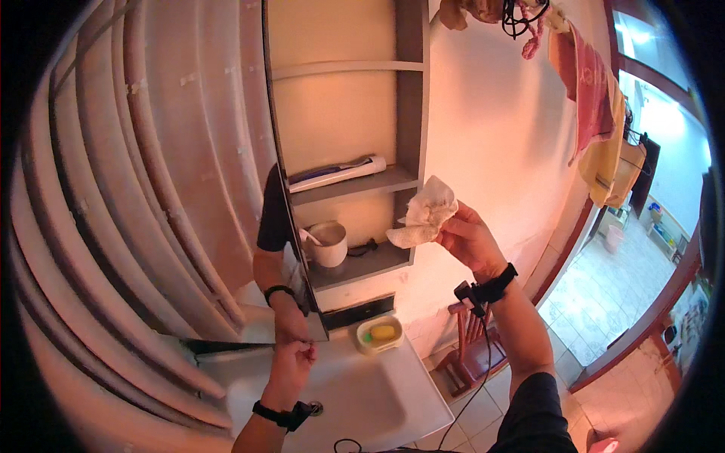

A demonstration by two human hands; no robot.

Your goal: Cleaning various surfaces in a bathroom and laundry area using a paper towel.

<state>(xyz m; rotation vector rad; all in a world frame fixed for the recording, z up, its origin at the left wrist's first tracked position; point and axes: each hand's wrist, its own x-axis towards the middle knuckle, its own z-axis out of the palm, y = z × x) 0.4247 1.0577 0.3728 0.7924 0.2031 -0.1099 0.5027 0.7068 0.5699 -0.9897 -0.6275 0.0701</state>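
My right hand (470, 235) pinches a crumpled white cloth or paper towel (427, 212) beside the right side of an open wall cabinet (416, 130). Lower down, my left hand (293, 362) has its fingers at the bottom corner of the mirrored cabinet door (235, 187), which stands swung out and reflects an arm. On the lowest shelf sits a pale mug (329, 244) with a toothbrush leaning in it, and a small dark item lies beside it. A toothpaste box (345, 172) with a toothbrush on it rests one shelf higher.
Below is a white washbasin (351, 390), with a soap dish (379, 334) holding yellow soap on its rim. A red wooden chair (470, 357) stands right of it. Towels (589, 102) hang beside the doorway. A cable (481, 385) trails from my right wrist.
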